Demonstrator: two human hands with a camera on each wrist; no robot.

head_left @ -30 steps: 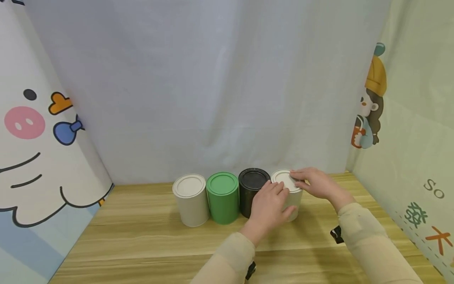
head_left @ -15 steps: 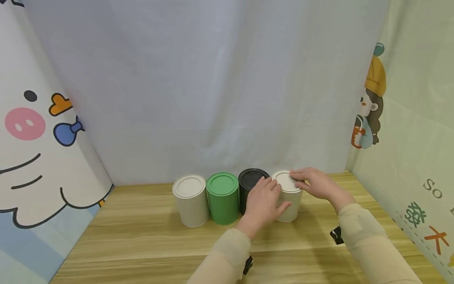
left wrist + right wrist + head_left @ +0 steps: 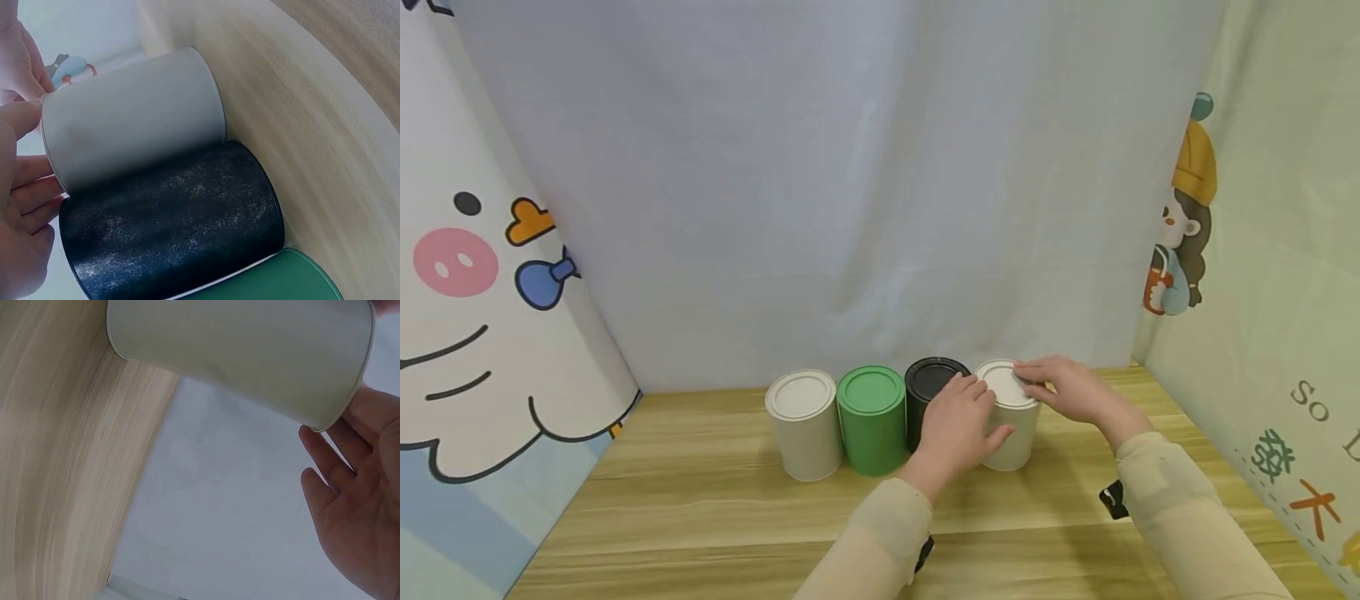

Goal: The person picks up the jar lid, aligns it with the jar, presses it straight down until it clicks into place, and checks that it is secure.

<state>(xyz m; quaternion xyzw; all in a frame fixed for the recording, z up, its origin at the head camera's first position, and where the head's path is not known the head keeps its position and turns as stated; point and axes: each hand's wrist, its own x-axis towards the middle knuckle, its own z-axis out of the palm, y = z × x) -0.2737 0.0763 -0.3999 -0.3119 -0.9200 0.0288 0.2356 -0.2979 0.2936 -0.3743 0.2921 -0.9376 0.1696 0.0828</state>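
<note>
Lidded cylindrical cans stand upright in a row on the table: a white can [image 3: 807,442] at the left end, a green can [image 3: 872,437], a black can [image 3: 931,379] and another white can [image 3: 1013,442] at the right end. My left hand [image 3: 952,433] lies over the junction of the black can and the right white can. In the left wrist view, its loosely extended fingers touch the lid edges of the black can [image 3: 181,225] and white can [image 3: 137,119]. My right hand [image 3: 1075,392] rests straight fingers on the right white can's lid edge, as the right wrist view [image 3: 356,481] also shows.
The wood-grain table [image 3: 700,517] extends in front of the cans and to both sides. A pale cloth curtain [image 3: 850,208] hangs close behind them. Printed cartoon panels stand at the left [image 3: 452,350] and right [image 3: 1262,317].
My left hand has slid slightly left, from the right white can's lid toward the black can. The right hand and the cans stay in place.
</note>
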